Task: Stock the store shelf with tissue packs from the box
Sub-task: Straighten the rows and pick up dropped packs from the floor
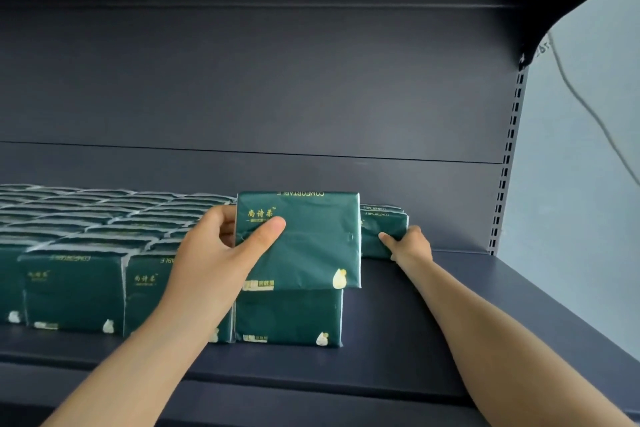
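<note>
two bare forearms showing, no sleeves reaching into view, left hand (221, 246) and right hand (408, 244) wearing nothing, short plain nails

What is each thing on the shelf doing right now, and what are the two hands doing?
Left hand: gripping a tissue pack, thumb on its front.
Held tissue pack: upright, lifted above the front row.
Right hand: pressing on the back packs.
Back packs: standing at the rear, right of the rows.
Stocked rows: upright, filling the left side.
Shelf: bare on the right.

held tissue pack (304, 246) | top edge: "COMFORTABLE", upside down | front: gold Chinese characters
</note>
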### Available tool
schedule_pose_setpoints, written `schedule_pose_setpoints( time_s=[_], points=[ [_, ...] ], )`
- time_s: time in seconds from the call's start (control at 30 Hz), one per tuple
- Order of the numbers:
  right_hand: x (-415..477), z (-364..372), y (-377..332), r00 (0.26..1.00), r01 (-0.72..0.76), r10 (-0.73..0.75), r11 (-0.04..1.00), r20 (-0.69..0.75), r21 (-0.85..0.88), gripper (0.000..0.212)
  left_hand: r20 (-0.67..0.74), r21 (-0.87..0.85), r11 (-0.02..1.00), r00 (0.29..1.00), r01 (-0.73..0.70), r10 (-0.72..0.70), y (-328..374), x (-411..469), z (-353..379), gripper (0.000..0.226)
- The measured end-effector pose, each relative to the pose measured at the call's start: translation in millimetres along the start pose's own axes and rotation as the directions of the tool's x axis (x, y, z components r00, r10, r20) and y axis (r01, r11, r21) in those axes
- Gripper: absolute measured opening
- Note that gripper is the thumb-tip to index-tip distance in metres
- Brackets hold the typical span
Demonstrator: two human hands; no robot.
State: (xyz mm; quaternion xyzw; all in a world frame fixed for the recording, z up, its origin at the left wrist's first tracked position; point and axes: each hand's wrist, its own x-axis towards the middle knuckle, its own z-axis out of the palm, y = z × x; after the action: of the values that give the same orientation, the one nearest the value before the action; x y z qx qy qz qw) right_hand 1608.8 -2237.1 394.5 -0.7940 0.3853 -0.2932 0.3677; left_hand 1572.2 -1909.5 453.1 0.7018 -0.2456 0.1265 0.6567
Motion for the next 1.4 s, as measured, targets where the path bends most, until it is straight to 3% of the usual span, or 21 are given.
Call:
schedule_pose_setpoints(
  time_s=[0.13, 0.33, 0.53, 0.63, 0.77, 0.87, 0.97, 1.03, 1.13, 1.2, 1.23, 1.4],
  points=[
    [-19.0, -22.4, -11.7, 0.995, -0.075, 0.082, 0.989, -0.052, 0.123, 0.051, -0.001, -0.034, 0.999, 1.0, 0.009, -0.009, 11.6, -8.6, -0.2, 0.021],
    [-96.2, -71.1, -18.3, 0.992, 0.102, -0.116, 0.965, 0.045, 0.24, 0.035, 0.03, -0.07, 0.997, 0.999, 0.035, -0.033, 28.8, -18.7, 9.1, 0.018],
    [-198.3, -108.7, -27.6, 0.958, 0.15, -0.277, 0.701, 0.072, 0.697, 0.023, 0.062, -0.126, 0.987, 0.994, 0.1, -0.093, 38.9, -38.1, 31.5, 0.031],
    [-231.2, -116.1, -36.2, 0.936, 0.197, -0.345, 0.678, 0.07, 0.708, 0.02, 0.086, -0.147, 0.983, 0.991, 0.111, -0.099, 43.1, -51.9, 43.7, 0.033],
    [-240.3, -119.9, -38.2, 0.947, 0.219, -0.319, 0.724, 0.036, 0.654, 0.008, 0.114, -0.099, 0.994, 0.993, 0.042, -0.031, 46.0, -61.1, 49.5, 0.027],
    [-232.7, -130.9, -32.7, 0.956, 0.178, -0.282, 0.766, 0.074, 0.618, 0.014, 0.184, -0.008, 0.998, 0.981, -0.057, 0.058, 43.6, -59.6, 41.9, 0.02],
    [-220.7, -139.2, -28.4, 0.959, 0.189, -0.275, 0.792, 0.063, 0.581, 0.018, 0.216, 0.144, 0.959, 0.954, -0.243, 0.209, 35.1, -51.7, 34.2, 0.021],
    [-206.2, -141.8, -26.4, 0.969, 0.189, -0.245, 0.807, 0.026, 0.56, 0.021, 0.273, 0.35, 0.854, 0.914, -0.386, 0.301, 24.7, -43.3, 30.1, 0.037],
    [-174.1, -139.4, -21.7, 0.983, 0.176, -0.181, 0.85, -0.038, 0.497, 0.032, 0.42, 0.668, 0.452, 0.801, -0.591, 0.427, 11.1, -34.4, 25.8, 0.061],
    [-150.5, -131.6, -18.6, 0.99, 0.14, -0.137, 0.883, -0.04, 0.448, 0.034, 0.502, 0.727, 0.233, 0.731, -0.646, 0.462, -1.4, -28.6, 28.5, 0.071],
    [-139.4, -125.9, -17.5, 0.992, 0.125, -0.122, 0.899, -0.033, 0.421, 0.034, 0.523, 0.732, 0.171, 0.705, -0.66, 0.48, -10.1, -25.9, 31.3, 0.074],
    [-93.7, -90.6, -14.9, 0.991, 0.133, -0.129, 0.982, -0.041, 0.132, 0.031, 0.555, 0.74, 0.056, 0.656, -0.67, 0.512, -45.4, -14.1, 43.8, 0.071]
  ],
)
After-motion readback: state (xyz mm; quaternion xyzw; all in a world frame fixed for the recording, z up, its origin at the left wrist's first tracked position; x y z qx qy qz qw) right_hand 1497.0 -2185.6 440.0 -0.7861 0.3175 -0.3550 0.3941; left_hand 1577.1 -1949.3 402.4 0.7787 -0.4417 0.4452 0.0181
